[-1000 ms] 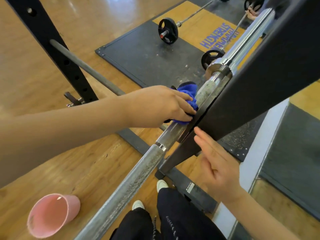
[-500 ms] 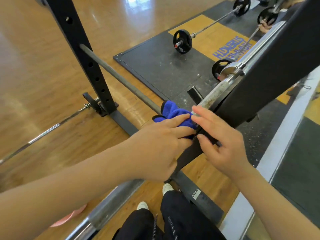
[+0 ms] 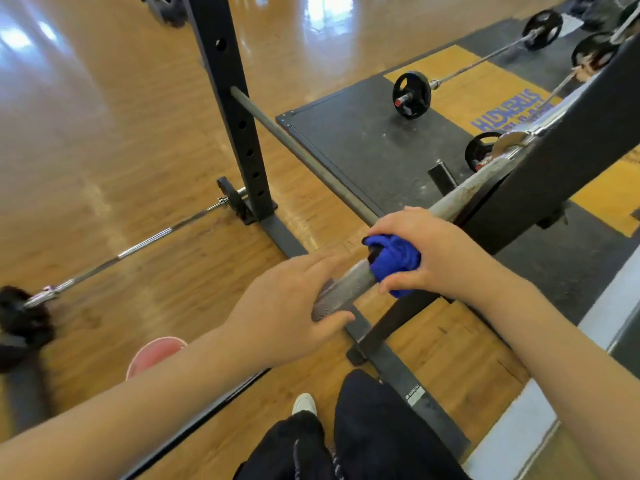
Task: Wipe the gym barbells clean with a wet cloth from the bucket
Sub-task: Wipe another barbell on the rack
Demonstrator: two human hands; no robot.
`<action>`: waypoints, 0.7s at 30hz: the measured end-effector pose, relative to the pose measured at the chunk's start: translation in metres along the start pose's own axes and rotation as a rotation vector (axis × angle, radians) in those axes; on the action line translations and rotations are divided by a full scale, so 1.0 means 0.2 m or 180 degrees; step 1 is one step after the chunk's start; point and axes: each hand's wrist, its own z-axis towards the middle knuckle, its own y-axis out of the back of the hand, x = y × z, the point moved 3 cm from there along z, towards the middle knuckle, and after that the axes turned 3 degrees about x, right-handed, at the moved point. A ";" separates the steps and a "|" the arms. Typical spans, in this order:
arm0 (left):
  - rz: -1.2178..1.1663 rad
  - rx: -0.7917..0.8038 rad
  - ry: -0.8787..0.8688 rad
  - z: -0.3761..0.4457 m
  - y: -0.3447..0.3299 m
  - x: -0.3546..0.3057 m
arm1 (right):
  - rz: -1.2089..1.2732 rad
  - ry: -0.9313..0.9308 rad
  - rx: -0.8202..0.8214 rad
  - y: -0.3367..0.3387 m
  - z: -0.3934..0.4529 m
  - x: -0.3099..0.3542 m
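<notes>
Head view: the blue cloth is now wrapped round the racked barbell and clamped there by the curled fingers of the right hand, whereas half a second ago it was pressed on by the left hand. The left hand has been shifted nearer along the shaft, which is gripped between its fingers and thumb. The pink bucket is seen on the floor at the near left, partly hidden by the left forearm.
</notes>
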 end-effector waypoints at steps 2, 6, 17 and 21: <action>0.0158 0.0410 0.0583 -0.03 -0.02 0.03 | -0.0370 0.0374 -0.0059 -0.06 0.01 0.07; 0.0715 0.0264 0.0950 -0.02 -0.06 -0.02 | -0.0576 0.0866 0.0029 -0.12 0.02 0.12; 0.1626 -0.0552 0.2250 -0.53 -0.16 0.04 | -0.0331 0.0100 -0.0065 0.11 -0.08 -0.12; 0.1460 -0.0560 0.2325 -0.49 -0.15 0.03 | -0.0260 0.0765 0.0438 -0.09 -0.03 0.22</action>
